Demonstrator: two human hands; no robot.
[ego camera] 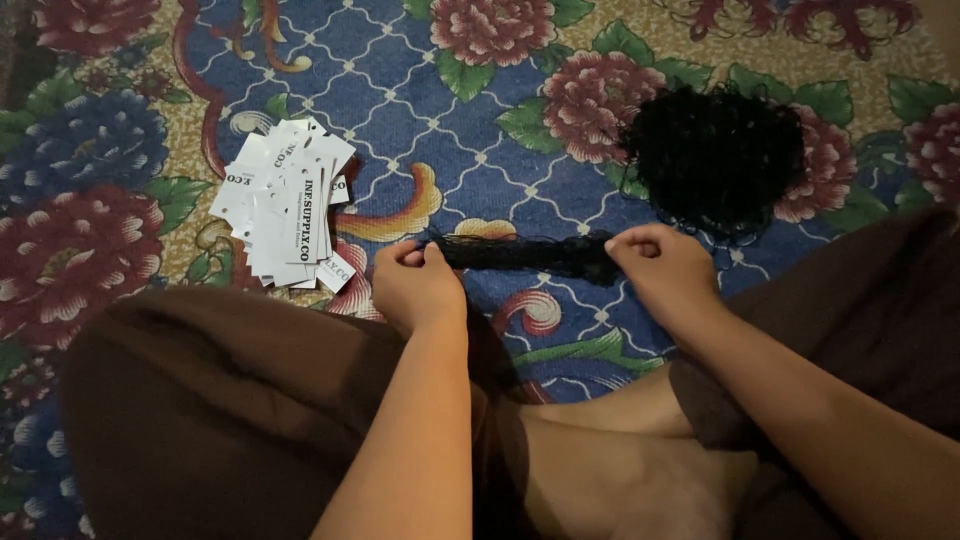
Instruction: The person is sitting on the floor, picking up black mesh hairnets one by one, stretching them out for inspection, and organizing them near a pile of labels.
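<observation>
Head view shows left hand (413,283) and right hand (662,268) pinching a bundle of black strings (525,254) taut between them, keeping strands aligned, with white tags (285,200) nearby.

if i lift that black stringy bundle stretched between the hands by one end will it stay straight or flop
The black stringy bundle would probably flop: it looks like loose thin cords, held taut only by the left hand and right hand. It is likely light, and the tangled black pile suggests it snags easily.

Both hands curl over the black cord bundle (525,255), hiding its ends; lower white tags (285,200) lie buried beneath others.
</observation>
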